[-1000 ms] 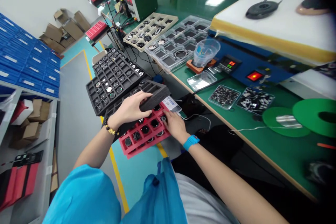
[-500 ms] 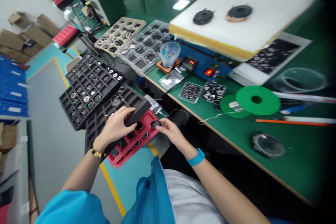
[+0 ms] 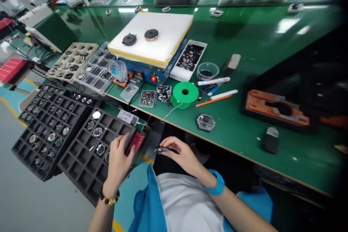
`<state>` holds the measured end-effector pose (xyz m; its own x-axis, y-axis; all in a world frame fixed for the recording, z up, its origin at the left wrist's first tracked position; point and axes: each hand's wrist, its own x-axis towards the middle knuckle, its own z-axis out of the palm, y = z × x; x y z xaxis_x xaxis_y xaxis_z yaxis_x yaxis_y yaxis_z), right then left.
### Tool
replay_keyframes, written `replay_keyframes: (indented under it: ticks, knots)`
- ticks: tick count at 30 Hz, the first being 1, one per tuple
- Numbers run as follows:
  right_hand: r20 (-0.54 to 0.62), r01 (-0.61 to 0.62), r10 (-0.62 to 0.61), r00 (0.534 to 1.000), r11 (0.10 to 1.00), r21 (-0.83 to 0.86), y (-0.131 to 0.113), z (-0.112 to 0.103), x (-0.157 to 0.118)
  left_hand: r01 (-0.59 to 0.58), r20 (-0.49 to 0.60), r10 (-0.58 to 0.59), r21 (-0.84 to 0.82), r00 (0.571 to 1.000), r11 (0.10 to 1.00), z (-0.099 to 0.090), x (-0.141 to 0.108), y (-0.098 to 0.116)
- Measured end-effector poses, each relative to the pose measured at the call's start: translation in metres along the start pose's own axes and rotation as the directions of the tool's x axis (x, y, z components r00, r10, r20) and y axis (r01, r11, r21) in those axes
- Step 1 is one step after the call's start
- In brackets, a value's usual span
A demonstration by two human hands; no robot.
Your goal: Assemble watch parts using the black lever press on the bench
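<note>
My left hand point(image 3: 119, 157) grips the right edge of a black compartment tray point(image 3: 78, 166), thumb on the near side and fingers over the top. Several round watch cases point(image 3: 100, 149) sit in its pockets. Beneath that tray, part of a red tray point(image 3: 138, 140) shows beside my fingers. My right hand point(image 3: 181, 155) pinches a small dark watch case point(image 3: 161, 149) between thumb and fingers, in front of the bench edge. Its face is seen edge-on, so details cannot be made out. Another watch case point(image 3: 206, 122) lies on the green bench.
A blue heating unit point(image 3: 160, 76) with a white-topped pad point(image 3: 152, 49) stands on the bench point(image 3: 233, 145). Nearby are a green spool point(image 3: 178, 94), small boxes of screws point(image 3: 147, 98), pens point(image 3: 217, 98) and an orange fixture point(image 3: 277, 108). Another black tray point(image 3: 24, 145) lies left.
The view has swung right. My right hand has drawn the dark watch case away from the red tray. The black tray has come down over the red one, with my left hand still on its edge.
</note>
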<state>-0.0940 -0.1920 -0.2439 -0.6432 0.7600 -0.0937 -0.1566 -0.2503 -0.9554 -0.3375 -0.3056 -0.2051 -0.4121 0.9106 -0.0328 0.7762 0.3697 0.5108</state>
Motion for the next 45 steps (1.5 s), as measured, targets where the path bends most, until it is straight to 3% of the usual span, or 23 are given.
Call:
replay_keyframes:
  ticks: [2, 4, 6, 11, 15, 19, 22, 25, 28, 30, 31, 33, 35, 36, 38, 40, 45]
  knots:
    - [-0.025, 0.067, -0.071, 0.997, 0.991, -0.112, -0.011, -0.002, -0.009, -0.021, 0.134, 0.065, -0.309, 0.989, 0.951, 0.002, -0.004, 0.029]
    - [-0.034, 0.132, -0.144, 0.989, 0.961, -0.244, -0.023, -0.006, -0.018, 0.026, 0.297, 0.163, -0.543, 0.941, 0.839, 0.011, -0.008, 0.056]
    - [-0.051, 0.179, -0.21, 0.976, 0.919, -0.352, -0.032, -0.01, -0.029, 0.066, 0.365, 0.223, -0.635, 0.904, 0.77, 0.023, -0.01, 0.076]
    - [-0.143, 0.23, -0.319, 0.937, 0.87, -0.436, -0.047, -0.023, -0.055, 0.228, 0.424, 0.217, -0.776, 0.88, 0.588, 0.049, -0.011, 0.105]
    - [-0.159, 0.268, -0.366, 0.917, 0.859, -0.436, -0.055, -0.028, -0.072, 0.475, 0.559, 0.165, -0.799, 0.812, 0.368, 0.066, -0.018, 0.116]
    - [-0.17, 0.284, -0.399, 0.901, 0.839, -0.465, -0.057, -0.031, -0.08, 0.724, 0.724, 0.104, -0.688, 0.682, 0.047, 0.083, -0.03, 0.125]
    - [-0.195, 0.239, -0.368, 0.909, 0.844, -0.479, -0.055, -0.033, -0.082, 0.803, 0.802, 0.071, -0.583, 0.593, -0.122, 0.091, -0.036, 0.129]
    - [-0.213, 0.208, -0.34, 0.916, 0.857, -0.472, -0.053, -0.036, -0.082, 0.813, 0.823, 0.051, -0.546, 0.565, -0.2, 0.095, -0.036, 0.133]
    - [-0.217, 0.206, -0.337, 0.916, 0.861, -0.465, -0.051, -0.039, -0.083, 0.827, 0.834, 0.051, -0.534, 0.549, -0.175, 0.095, -0.034, 0.137]
    - [-0.226, 0.203, -0.337, 0.914, 0.862, -0.465, -0.051, -0.041, -0.084, 0.816, 0.816, 0.04, -0.572, 0.576, -0.086, 0.093, -0.034, 0.139]
    - [-0.235, 0.196, -0.335, 0.912, 0.862, -0.468, -0.051, -0.043, -0.085, 0.783, 0.783, 0.03, -0.622, 0.622, -0.006, 0.092, -0.034, 0.141]
    - [-0.262, 0.173, -0.325, 0.909, 0.864, -0.472, -0.051, -0.045, -0.088, 0.624, 0.646, 0.028, -0.746, 0.763, 0.233, 0.088, -0.034, 0.143]
    - [-0.291, 0.146, -0.302, 0.908, 0.878, -0.457, -0.049, -0.048, -0.091, 0.331, 0.44, 0.102, -0.79, 0.892, 0.516, 0.082, -0.034, 0.144]
    - [-0.303, 0.128, -0.28, 0.911, 0.891, -0.436, -0.048, -0.05, -0.092, 0.168, 0.343, 0.168, -0.761, 0.924, 0.627, 0.079, -0.034, 0.145]
    - [-0.313, 0.085, -0.214, 0.925, 0.922, -0.378, -0.045, -0.052, -0.095, -0.102, 0.206, 0.309, -0.659, 0.929, 0.746, 0.073, -0.033, 0.146]
    - [-0.312, 0.036, -0.143, 0.939, 0.945, -0.324, -0.041, -0.054, -0.097, -0.255, 0.141, 0.406, -0.583, 0.903, 0.771, 0.069, -0.033, 0.147]
    - [-0.308, 0.006, -0.094, 0.947, 0.961, -0.276, -0.035, -0.054, -0.102, -0.357, 0.107, 0.479, -0.531, 0.871, 0.769, 0.066, -0.033, 0.145]
